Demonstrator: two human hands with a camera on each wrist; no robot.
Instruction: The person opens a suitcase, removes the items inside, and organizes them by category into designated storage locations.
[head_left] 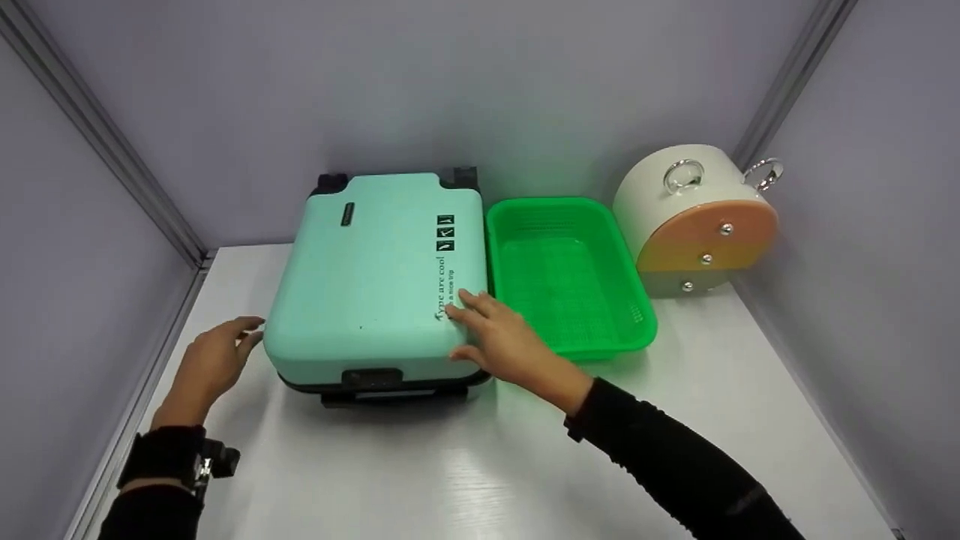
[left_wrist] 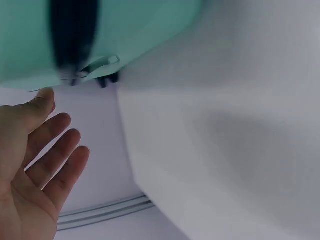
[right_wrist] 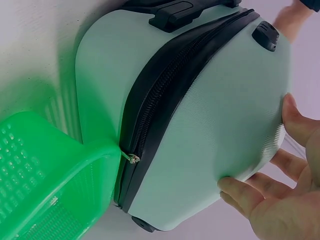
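Note:
A mint-green hard-shell suitcase [head_left: 375,270] lies flat on the white table, with printed words and black pictures along its right side. My right hand [head_left: 499,337] rests spread fingers on its front right corner, thumb lower than the rest. Beside the front left corner is my left hand [head_left: 214,356], its fingers loosely bent and holding nothing. In the left wrist view, the thumb of the left hand [left_wrist: 37,160] is right at the shell's edge. The right wrist view shows the black zipper [right_wrist: 155,95] closed along the side, with a metal zipper pull [right_wrist: 132,158] near the basket.
A green plastic basket [head_left: 645,330] stands close against the suitcase's right side. Farther right sits a round-topped white box [head_left: 660,176] with a striped drawer front, silver knobs and ring handles. Grey-white panels [head_left: 525,90] enclose the table [head_left: 465,480] at the back and sides.

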